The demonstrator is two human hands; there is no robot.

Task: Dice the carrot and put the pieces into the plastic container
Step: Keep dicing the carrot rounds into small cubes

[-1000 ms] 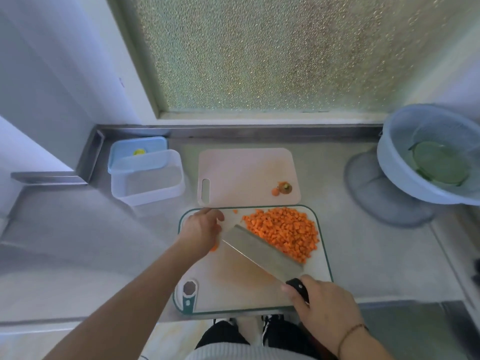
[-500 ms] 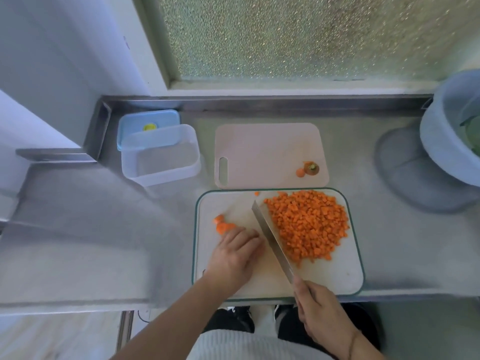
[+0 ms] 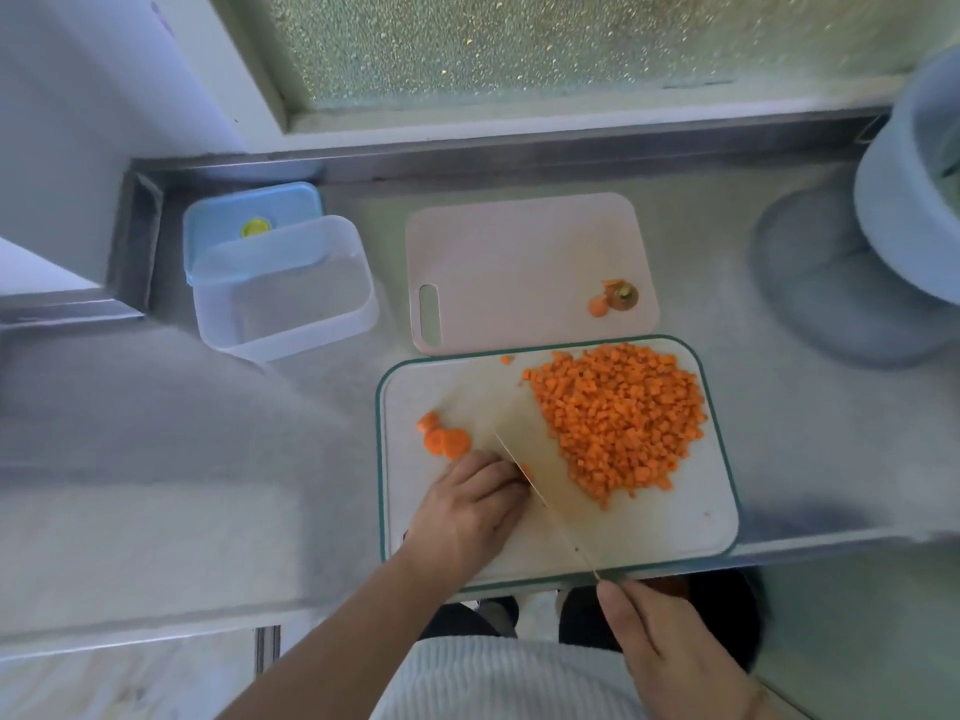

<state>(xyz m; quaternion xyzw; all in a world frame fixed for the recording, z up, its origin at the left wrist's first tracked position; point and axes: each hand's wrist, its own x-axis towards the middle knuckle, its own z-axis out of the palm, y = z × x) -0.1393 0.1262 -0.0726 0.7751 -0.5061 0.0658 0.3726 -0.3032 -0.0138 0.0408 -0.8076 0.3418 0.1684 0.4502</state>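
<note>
the left hand (image 3: 470,506) is pressing curled fingers on a carrot piece (image 3: 525,469) beside the knife (image 3: 540,491); the right hand (image 3: 660,649) is gripping its handle, with the diced carrot (image 3: 621,420) lying just beside the blade.

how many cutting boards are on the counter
2: a pink board at the back holding carrot ends, and a green-rimmed board at the front edge holding the diced carrot. None seems hidden.

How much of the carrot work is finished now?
Done: a big heap of orange carrot dice lies on the green-rimmed white cutting board. In hand: the left hand steadies a piece beside the steel knife. Left: round carrot slices; the clear plastic container holds nothing.
</note>
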